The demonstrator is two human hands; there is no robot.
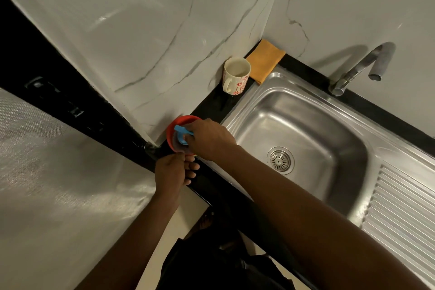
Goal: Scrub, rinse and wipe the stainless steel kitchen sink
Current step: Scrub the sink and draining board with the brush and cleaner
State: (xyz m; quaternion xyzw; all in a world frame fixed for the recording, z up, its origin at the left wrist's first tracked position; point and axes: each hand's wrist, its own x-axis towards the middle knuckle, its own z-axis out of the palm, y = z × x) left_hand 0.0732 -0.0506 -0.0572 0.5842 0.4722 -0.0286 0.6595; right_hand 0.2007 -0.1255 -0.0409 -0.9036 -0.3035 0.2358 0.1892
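Observation:
The stainless steel sink (303, 110) lies at the right, its basin dry-looking with a round drain strainer (280, 160). A red round container (179, 122) sits on the black counter left of the sink. My right hand (209, 139) reaches into it and grips a blue scrubber (182, 133). My left hand (173, 173) pinches the container's near rim with thumb and finger. The container's inside is mostly hidden by my hands.
A flowered white mug (235, 75) and a folded orange cloth (264, 60) sit on the counter in the wall corner. A steel tap (362, 68) rises behind the sink. A ribbed drainboard (400, 209) extends right. A grey appliance top (58, 183) lies at the left.

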